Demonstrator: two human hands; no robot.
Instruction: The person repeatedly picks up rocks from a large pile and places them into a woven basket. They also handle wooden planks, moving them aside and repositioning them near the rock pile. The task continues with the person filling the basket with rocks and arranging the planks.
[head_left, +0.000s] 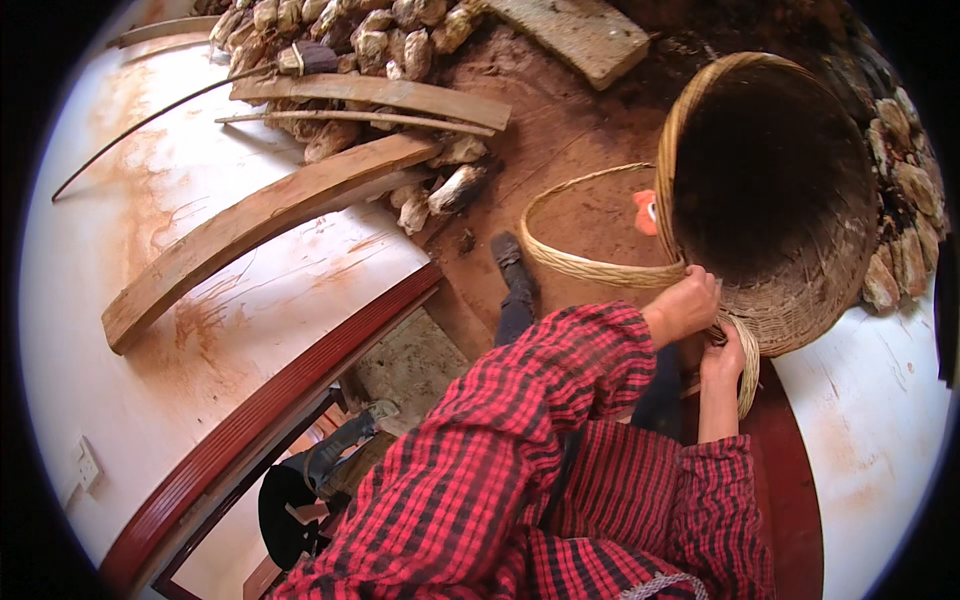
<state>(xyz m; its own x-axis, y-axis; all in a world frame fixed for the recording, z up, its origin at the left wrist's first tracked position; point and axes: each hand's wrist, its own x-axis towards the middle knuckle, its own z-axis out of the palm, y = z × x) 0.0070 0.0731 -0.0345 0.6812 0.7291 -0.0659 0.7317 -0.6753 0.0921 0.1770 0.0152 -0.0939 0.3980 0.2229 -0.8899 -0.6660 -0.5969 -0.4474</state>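
A large woven basket (795, 322) lies tipped on its side, its dark mouth towards me, with a thick braided rim. From this rim a loop of braided cane (600, 274) stands out to the left. My left hand (684, 304) grips the rim where the loop meets it, fingers closed. Just below and to the right, my right hand (722, 360) holds a bundle of thin pale strands (748, 367) that curves down beside my wrist. The tips of some fingers are hidden.
Stacked rough pieces (375, 37), wooden boards (270, 217) and a thin dark rod (150, 120) are at upper left. A thick plank (577, 37) lies at the top. More rough pieces (911, 195) stand right of the basket. A person sits beyond the red door frame (277, 420).
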